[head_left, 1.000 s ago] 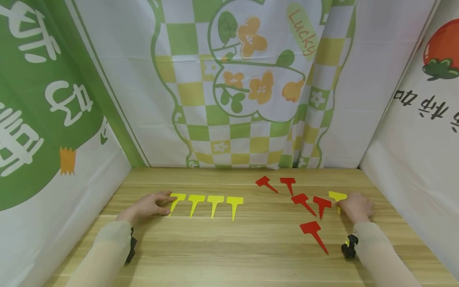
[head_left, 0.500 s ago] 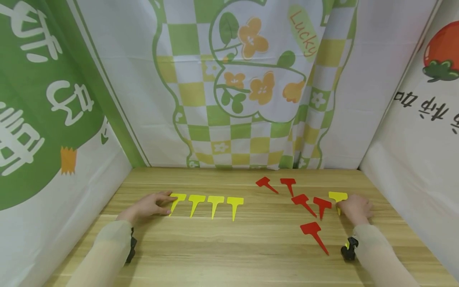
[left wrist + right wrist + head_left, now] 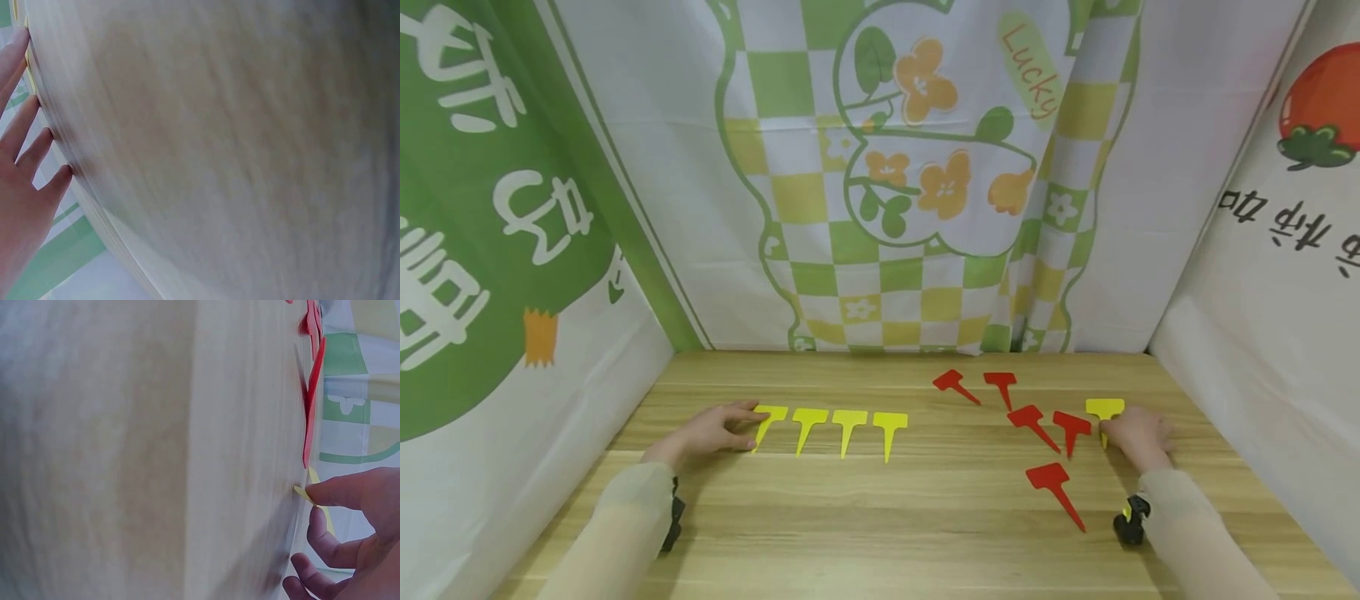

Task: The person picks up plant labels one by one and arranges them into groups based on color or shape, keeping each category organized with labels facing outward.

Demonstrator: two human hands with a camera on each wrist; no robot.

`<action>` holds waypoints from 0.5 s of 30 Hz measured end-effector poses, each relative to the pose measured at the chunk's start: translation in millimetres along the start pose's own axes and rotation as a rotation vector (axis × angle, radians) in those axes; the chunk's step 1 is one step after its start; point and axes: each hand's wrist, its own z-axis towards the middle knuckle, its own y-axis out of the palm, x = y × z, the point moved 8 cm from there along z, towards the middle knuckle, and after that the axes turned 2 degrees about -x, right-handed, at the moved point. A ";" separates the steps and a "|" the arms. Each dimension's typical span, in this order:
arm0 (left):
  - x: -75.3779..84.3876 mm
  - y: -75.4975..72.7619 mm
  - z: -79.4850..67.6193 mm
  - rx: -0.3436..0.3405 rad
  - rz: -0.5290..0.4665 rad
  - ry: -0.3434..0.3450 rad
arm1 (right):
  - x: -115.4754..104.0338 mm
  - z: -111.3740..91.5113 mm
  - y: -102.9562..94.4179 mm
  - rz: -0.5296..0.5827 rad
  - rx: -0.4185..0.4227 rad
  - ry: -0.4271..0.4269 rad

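A row of several yellow T-shaped plant labels [image 3: 850, 425] lies on the wooden table, left of the middle. My left hand [image 3: 722, 427] rests at the leftmost yellow label [image 3: 772, 412], its fingertips touching the label and the tabletop. Spread, fairly straight fingers show in the left wrist view [image 3: 28, 181]. Across the table, my right hand [image 3: 1138, 435] pinches another yellow label [image 3: 1105, 407] by its stem between thumb and forefinger. In the right wrist view that label's yellow tip [image 3: 304, 494] pokes out from the pinch, just above the table surface. Its remaining fingers are curled loosely.
Several red T-shaped plant labels [image 3: 1048, 476] lie scattered left of my right hand, the closest red label [image 3: 1071, 422] beside the pinched yellow one. A patterned curtain [image 3: 895, 283] hangs at the table's back edge. Printed cloths stand at both sides.
The yellow label in my right hand has tilted slightly, its head raised a little. My left hand stays at the row, and the other labels lie as before.
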 end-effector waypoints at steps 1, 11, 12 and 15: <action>0.1 -0.1 -0.1 0.001 -0.002 -0.002 | -0.5 0.6 0.2 -0.001 -0.006 -0.006; -0.8 0.5 0.5 -0.002 -0.012 -0.030 | 0.4 9.5 5.8 -0.043 -0.069 -0.002; -1.4 0.5 0.7 -0.002 -0.011 -0.032 | -0.2 9.7 6.0 -0.049 -0.075 -0.004; -2.5 1.7 1.0 -0.003 -0.009 -0.030 | -1.5 9.5 6.8 -0.059 -0.087 -0.009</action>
